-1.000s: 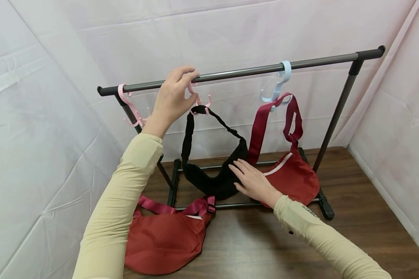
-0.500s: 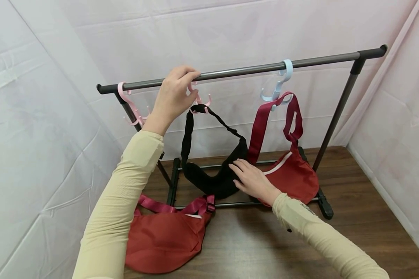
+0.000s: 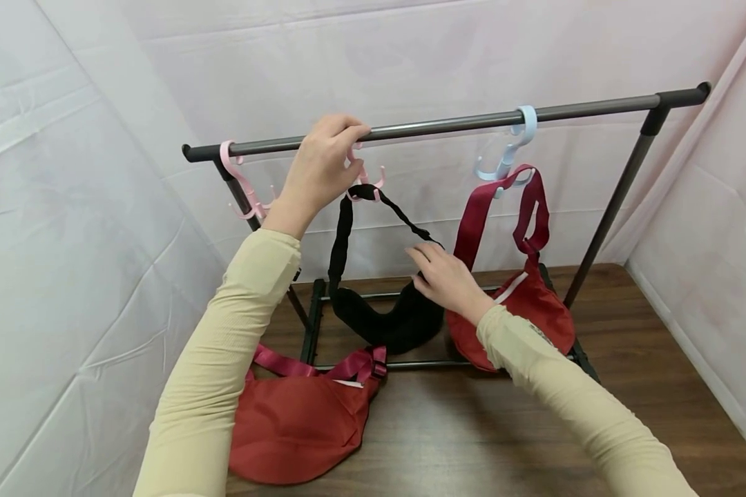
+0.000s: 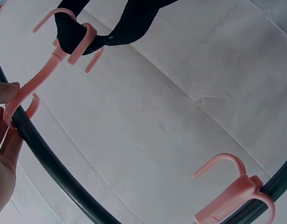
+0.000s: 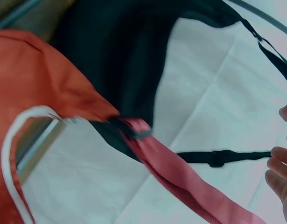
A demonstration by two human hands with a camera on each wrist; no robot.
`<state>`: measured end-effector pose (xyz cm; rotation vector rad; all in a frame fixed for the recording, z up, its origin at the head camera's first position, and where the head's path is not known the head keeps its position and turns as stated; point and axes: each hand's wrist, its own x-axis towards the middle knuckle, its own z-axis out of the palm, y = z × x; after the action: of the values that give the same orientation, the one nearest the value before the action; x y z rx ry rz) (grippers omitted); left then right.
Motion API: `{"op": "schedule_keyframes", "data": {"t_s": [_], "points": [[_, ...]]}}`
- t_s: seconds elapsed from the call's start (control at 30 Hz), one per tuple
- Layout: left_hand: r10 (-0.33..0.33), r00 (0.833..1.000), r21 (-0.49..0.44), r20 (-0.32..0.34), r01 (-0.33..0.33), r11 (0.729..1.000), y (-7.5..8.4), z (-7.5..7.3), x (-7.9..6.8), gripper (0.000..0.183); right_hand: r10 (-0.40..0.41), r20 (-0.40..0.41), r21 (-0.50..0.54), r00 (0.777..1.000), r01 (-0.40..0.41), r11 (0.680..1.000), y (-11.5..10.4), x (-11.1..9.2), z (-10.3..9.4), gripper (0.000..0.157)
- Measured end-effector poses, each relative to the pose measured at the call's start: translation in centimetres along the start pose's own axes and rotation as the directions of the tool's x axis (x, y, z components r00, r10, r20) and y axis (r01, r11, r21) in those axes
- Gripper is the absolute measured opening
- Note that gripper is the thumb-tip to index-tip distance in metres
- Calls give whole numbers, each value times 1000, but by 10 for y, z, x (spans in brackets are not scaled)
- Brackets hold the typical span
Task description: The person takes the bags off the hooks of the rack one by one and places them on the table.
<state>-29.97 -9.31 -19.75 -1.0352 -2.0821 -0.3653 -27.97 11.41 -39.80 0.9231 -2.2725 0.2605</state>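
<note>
One bag [image 3: 295,428] lay before the rack [image 3: 447,125], two bags [image 3: 388,330] hung on it, left hand [image 3: 326,162] pinching a hook [image 4: 40,76], right hand [image 3: 450,279] relaxed, empty.

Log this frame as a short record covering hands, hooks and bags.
left hand: pinches the middle pink hook at the rail
right hand: relaxed, at the black bag; contact unclear
black bag: hangs by its black strap from the middle pink hook
blue hook: on the rail, holding the hanging red bag by its strap
left pink hook: on the rail, no bag on it
front red bag: lying on the wooden surface
</note>
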Motion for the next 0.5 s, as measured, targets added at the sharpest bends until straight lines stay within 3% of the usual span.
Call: {"op": "schedule_keyframes", "data": {"t_s": [0.27,0.5], "points": [[-11,1000,18,11,11,1000,1,0,0,32,9,-50,-21,999,-10,1000,14,36,-15,40],[-20,999,22,27,19,1000,1,-1,0,33,25,-88,-25,996,-27,999,20,56,-29,37]]}}
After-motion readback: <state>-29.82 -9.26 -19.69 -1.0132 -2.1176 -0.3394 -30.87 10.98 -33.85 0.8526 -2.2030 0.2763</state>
